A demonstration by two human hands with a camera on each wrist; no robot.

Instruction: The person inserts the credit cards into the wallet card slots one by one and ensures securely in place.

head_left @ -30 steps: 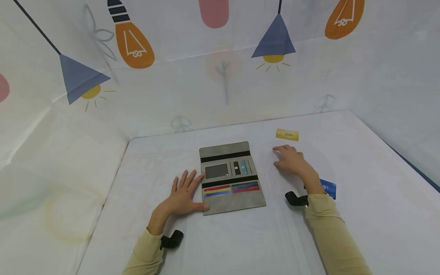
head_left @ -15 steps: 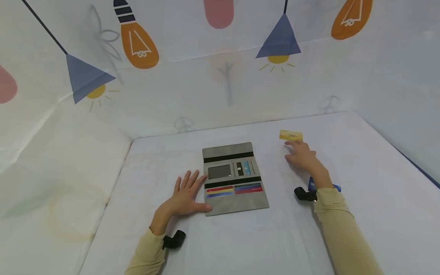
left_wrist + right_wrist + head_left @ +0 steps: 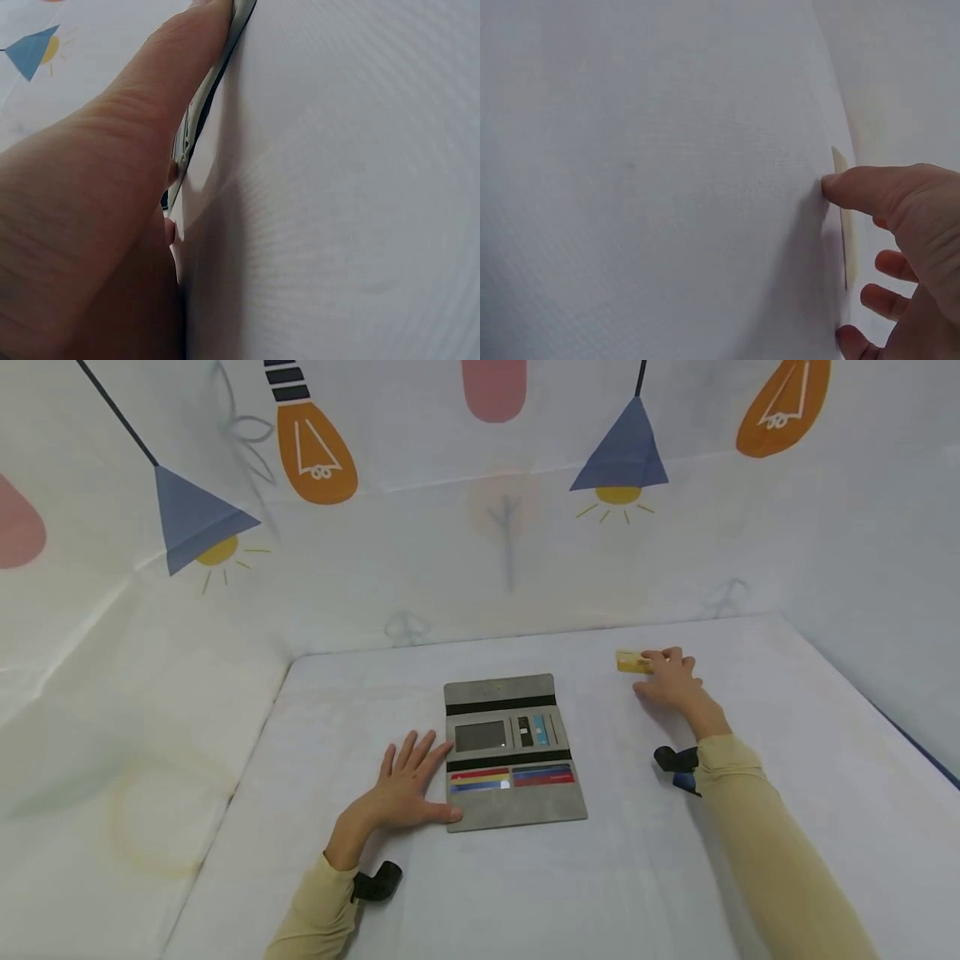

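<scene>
An unfolded grey wallet (image 3: 517, 810) lies on the white table, with several cards in its slots. My left hand (image 3: 405, 793) is spread flat at its left side, thumb on the lower left edge. In the left wrist view, the thumb (image 3: 172, 67) rests along the wallet's thin edge (image 3: 201, 112). Farther back on the right, my right hand (image 3: 671, 681) reaches over a yellow card (image 3: 632, 662), its fingers covering the card's right part. From the right wrist, the thumb (image 3: 862, 187) is at the card's near edge (image 3: 850, 259), with the other fingers loosely bent beyond it.
A blue card (image 3: 686, 783) lies partly hidden under the right wrist's black camera mount (image 3: 675, 758). Another black mount (image 3: 377, 882) sits on the left wrist. White sheeting printed with lamps and bulbs rises behind the table and at its sides.
My right hand has moved away from me and a little right, from in front of the yellow card to over its right part. My left hand stays at the wallet; the view shifts slightly.
</scene>
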